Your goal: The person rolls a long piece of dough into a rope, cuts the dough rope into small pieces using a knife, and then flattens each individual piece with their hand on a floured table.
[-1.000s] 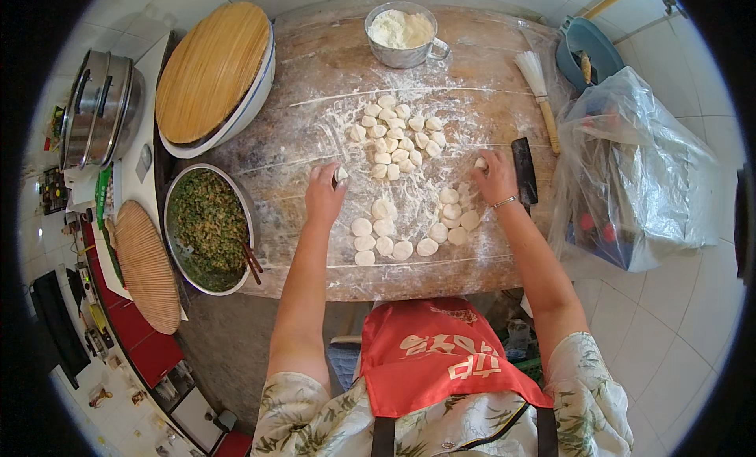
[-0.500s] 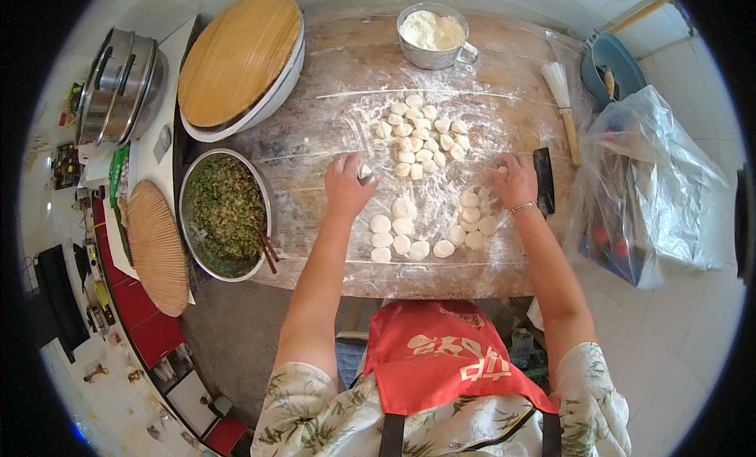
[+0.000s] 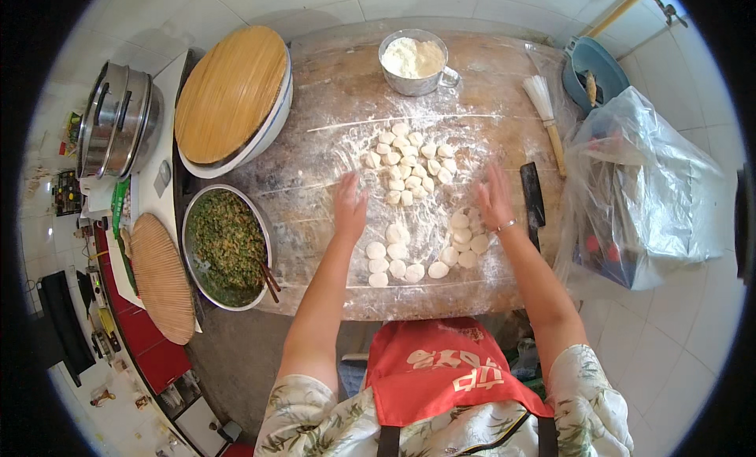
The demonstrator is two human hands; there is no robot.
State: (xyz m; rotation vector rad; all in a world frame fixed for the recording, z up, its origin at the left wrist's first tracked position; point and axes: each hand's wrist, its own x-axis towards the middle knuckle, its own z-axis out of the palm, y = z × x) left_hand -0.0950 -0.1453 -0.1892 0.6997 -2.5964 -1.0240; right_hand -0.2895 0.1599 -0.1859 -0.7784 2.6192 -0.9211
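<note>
My left hand (image 3: 349,206) is just above the floured wooden board (image 3: 315,110), its fingers stretched out and the palm turned inward. On the other side, my right hand (image 3: 494,198) is likewise open, slightly blurred, and I see nothing held in either one. Between them and a little farther off lies a cluster of small cut dough pieces (image 3: 407,161). Nearer to me, flattened dough rounds (image 3: 396,252) lie in two groups, the right one (image 3: 463,240) close to my right wrist. Whatever is under my palms is hidden.
A cleaver (image 3: 532,197) and a brush (image 3: 543,102) lie right; a plastic-covered box (image 3: 638,197) stands beyond. At left are a bowl of green filling (image 3: 228,244) with chopsticks (image 3: 270,280) and a large bowl under a wooden lid (image 3: 232,94). A flour cup (image 3: 413,63) stands at the back.
Both hands have lifted and opened, from curled over small dough pieces to fingers straight. The right hand has shifted slightly inward. The whole view has tilted, so the board sits lower.
</note>
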